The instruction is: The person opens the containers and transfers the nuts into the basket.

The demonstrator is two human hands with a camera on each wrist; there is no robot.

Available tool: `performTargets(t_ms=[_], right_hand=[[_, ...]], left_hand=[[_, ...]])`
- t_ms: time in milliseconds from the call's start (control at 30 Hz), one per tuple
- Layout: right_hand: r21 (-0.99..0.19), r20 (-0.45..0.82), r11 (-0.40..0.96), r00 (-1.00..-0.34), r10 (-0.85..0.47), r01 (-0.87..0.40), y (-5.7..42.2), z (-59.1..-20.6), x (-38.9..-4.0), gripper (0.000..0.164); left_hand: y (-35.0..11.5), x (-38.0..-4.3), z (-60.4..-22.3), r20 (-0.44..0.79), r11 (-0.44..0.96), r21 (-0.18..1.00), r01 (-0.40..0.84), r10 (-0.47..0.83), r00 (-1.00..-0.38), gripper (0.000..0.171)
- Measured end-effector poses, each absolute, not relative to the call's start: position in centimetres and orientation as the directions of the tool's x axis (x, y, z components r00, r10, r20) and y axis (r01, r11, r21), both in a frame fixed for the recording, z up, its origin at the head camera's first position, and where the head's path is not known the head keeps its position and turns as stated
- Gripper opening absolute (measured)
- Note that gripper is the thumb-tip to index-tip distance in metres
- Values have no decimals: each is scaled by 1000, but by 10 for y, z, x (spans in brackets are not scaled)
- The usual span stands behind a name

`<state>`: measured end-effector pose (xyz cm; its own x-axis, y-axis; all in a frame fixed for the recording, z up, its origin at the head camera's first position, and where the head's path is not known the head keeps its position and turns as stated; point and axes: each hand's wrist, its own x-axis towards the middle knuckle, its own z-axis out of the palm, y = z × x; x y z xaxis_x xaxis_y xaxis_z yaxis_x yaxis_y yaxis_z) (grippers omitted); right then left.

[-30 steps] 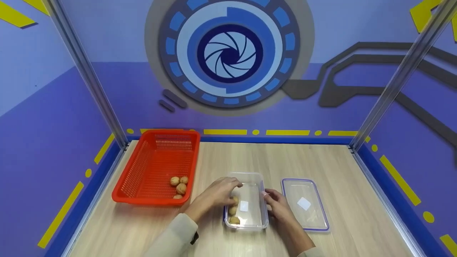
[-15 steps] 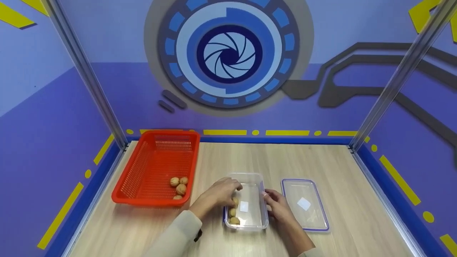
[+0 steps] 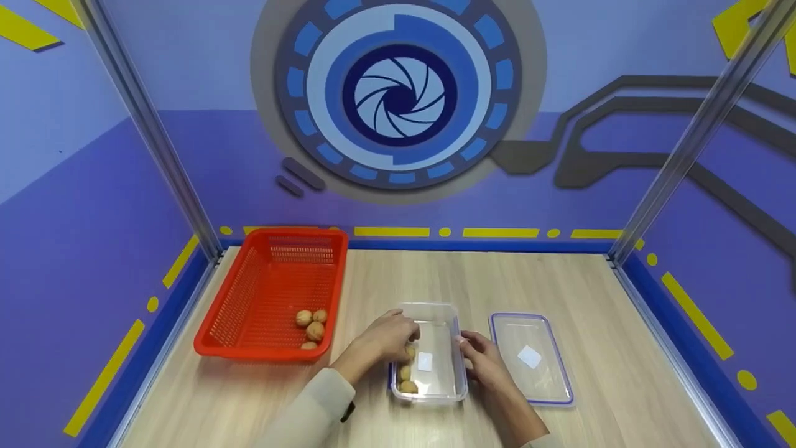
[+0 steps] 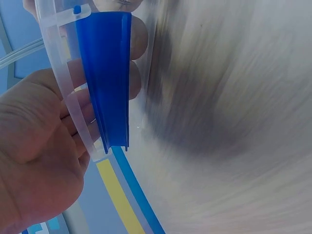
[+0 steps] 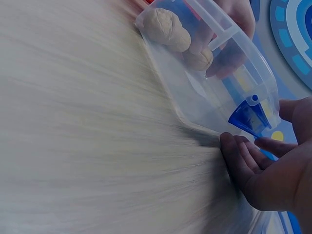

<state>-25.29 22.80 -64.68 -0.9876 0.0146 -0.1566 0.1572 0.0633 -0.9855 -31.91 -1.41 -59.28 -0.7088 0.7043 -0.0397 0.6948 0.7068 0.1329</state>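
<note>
A clear plastic food container stands on the table between both hands, its blue clip hanging down on the right side. My left hand reaches over its left wall, fingers bent down inside and pinching a walnut. Two more walnuts lie along the container's left side, toward the near end. With the thumb at the rim and the fingers low by the clip, my right hand holds the right wall. Another blue clip hangs on the left wall, partly covering the left fingers.
At the left stands a red basket with several walnuts in its near right corner. A clear lid with a purple-blue edge lies right of the right hand. Printed panels enclose the table behind and at both sides.
The left fingers have curled in a little more over the walnut, and the left forearm has shifted slightly right. The right hand and container stay in place.
</note>
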Motion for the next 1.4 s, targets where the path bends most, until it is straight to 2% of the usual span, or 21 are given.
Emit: performTargets(t_ms=[300, 733, 1033, 1400], right_hand=[[-982, -172, 73, -984, 35, 175, 228, -648, -252, 55], [-982, -178, 64, -984, 28, 180, 227, -648, -251, 54], [-982, -176, 72, -984, 16, 176, 227, -650, -251, 49], [-978, -204, 38, -979, 6, 204, 228, -646, -249, 54]], left_hand=[[-16, -319, -594, -23, 691, 140, 709, 718, -696, 29], [-21, -322, -601, 51, 647, 323, 690, 717, -696, 29], [-23, -324, -594, 126, 645, 456, 613, 635, -762, 30], [-48, -319, -558, 212, 611, 518, 599, 587, -781, 33]])
